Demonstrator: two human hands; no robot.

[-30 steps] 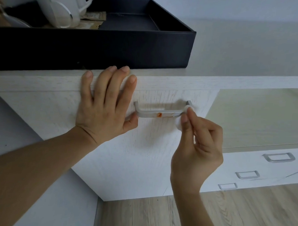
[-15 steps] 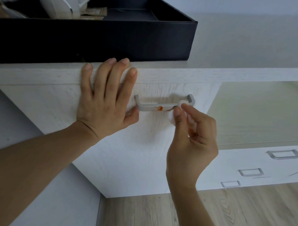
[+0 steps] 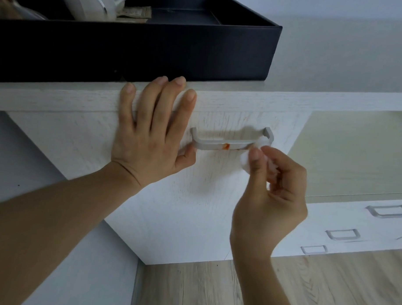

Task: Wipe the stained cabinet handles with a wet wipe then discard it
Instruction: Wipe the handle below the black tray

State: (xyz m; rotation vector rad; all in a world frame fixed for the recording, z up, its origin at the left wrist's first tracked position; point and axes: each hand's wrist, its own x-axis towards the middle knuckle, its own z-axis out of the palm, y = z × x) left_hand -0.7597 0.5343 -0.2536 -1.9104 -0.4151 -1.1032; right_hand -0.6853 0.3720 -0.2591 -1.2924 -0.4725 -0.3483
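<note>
Wiping a stained cabinet handle

The right hand [image 3: 269, 191] is pinching a white wet wipe [image 3: 263, 143] against the handle [image 3: 232, 142] beside its orange stain [image 3: 225, 146]; the left hand [image 3: 150, 137] is lying flat on the door [image 3: 193, 209]. Behind, a black tray [image 3: 153, 50] is sitting on the counter [image 3: 335, 61]; no writing is legible.

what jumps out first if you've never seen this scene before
The orange-red stain in the middle of the metal cabinet handle draws the eye first. At the handle's right end, the right hand pinches a white wet wipe; the left hand lies flat on the white cabinet front, below a black tray.
</note>
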